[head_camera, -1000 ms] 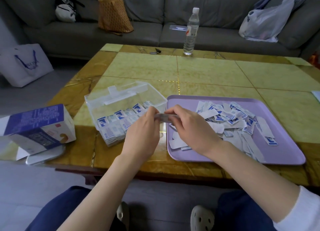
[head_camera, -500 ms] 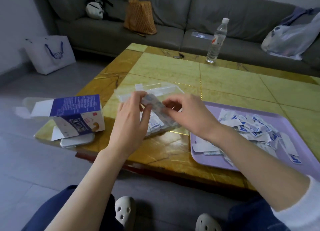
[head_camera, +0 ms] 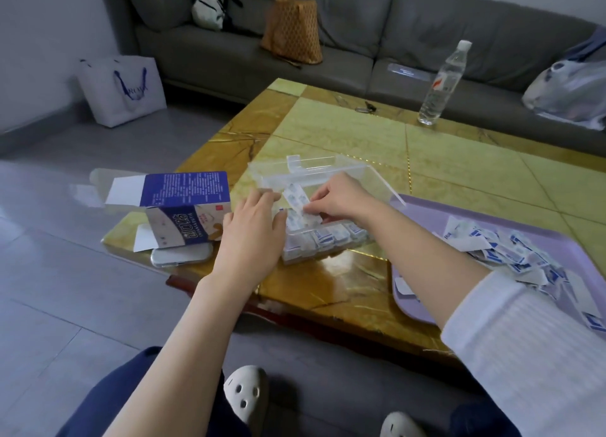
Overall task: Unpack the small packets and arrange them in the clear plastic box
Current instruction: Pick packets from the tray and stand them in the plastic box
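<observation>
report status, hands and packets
Left hand flat against the box. Right hand pinches a strip over the box. Near side already packed. Nothing blocks it; carton sits to its left.

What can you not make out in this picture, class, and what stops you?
Head view: the middle of the clear plastic box is hidden by the right hand, which pinches a packet strip.
Head view: the purple tray is cut off by the right edge.
Head view: print on the blue carton is too small to read.
Head view: the silver object is mostly covered by the carton.
</observation>
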{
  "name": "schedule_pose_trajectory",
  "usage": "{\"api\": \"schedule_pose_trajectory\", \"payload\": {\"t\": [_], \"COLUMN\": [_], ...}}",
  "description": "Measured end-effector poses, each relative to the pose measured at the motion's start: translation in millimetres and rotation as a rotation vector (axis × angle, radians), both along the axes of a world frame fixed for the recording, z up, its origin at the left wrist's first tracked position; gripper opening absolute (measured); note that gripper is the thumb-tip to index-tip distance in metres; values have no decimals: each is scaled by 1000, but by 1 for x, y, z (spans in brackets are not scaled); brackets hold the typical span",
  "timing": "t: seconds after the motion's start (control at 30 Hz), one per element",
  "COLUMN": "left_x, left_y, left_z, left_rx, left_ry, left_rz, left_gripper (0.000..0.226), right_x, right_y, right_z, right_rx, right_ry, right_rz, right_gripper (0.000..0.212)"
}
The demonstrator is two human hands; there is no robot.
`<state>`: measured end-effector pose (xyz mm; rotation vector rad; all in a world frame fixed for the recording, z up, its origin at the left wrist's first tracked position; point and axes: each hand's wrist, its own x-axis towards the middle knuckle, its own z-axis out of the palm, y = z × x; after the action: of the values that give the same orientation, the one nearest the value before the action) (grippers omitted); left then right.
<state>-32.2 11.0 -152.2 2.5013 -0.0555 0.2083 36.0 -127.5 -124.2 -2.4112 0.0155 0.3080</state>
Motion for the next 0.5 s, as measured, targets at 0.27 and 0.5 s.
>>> {"api": "schedule_pose_trajectory", "payload": {"t": [0.27,0.5], "left_x": [2,3], "left_y": [1,-1], "left_z": [0,2], "left_rx": [-17,-22], "left_ry": [9,12], "left_rz": [-18,-22], "left_gripper": [39,39], "right_x": [2,7], "right_y": [36,43], "right_z": [-9,-8], "right_rx": [-253,-409], "right_ry": [138,98], "right_rz": [93,91], "right_gripper": [28,35]}}
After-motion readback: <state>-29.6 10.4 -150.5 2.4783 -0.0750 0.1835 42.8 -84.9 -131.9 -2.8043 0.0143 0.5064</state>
